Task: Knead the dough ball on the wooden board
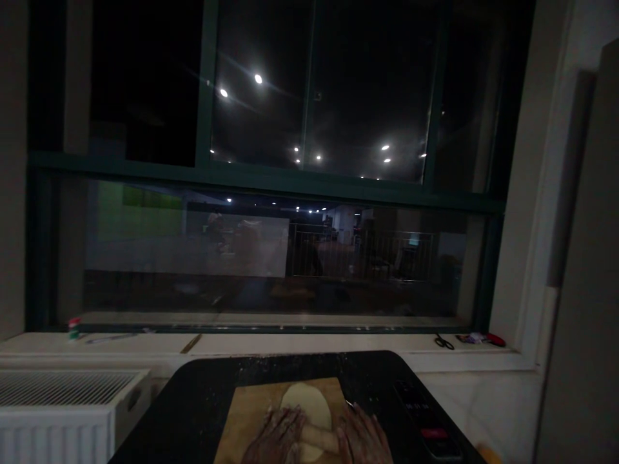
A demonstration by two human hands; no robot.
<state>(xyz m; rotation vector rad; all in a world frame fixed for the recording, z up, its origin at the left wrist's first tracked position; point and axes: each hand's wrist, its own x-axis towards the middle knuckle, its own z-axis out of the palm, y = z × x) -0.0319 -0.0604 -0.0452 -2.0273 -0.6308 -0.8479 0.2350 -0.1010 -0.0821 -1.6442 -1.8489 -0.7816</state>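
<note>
Dough (pixel 306 403) lies flattened into a pale oval on the wooden board (pixel 251 412), and the board sits on the dark counter (pixel 203 393) under the window (pixel 271 193). A rolling pin (pixel 316 437) crosses the near end of the dough. The left hand (pixel 276 439) lies flat over the pin's left part and the right hand (pixel 362 439) lies flat over its right end; neither grip closes round the pin, with palms and spread fingers pressing down on it, the fingers pointing away from the person.

Judging from this, rolling is the step in hand. To do it well, the pressure from both palms should be even, so the sheet thins alike on both sides of the dough, and the pin should travel from the near edge of the dough toward its far edge without running off onto the bare board. Specks that look like flour dot the counter just beyond the board; a light dusting would help keep the dough from sticking to the pin, though the dim light makes that hard to confirm.

Right of the board lies a dark flat device (pixel 425 419), possibly a remote, with a red patch. Beyond the board, on the window sill (pixel 300 345), are scissors (pixel 443 342) to the right and a small container (pixel 73 327) far to the left. A radiator (pixel 62 399) stands left of the counter.
</note>
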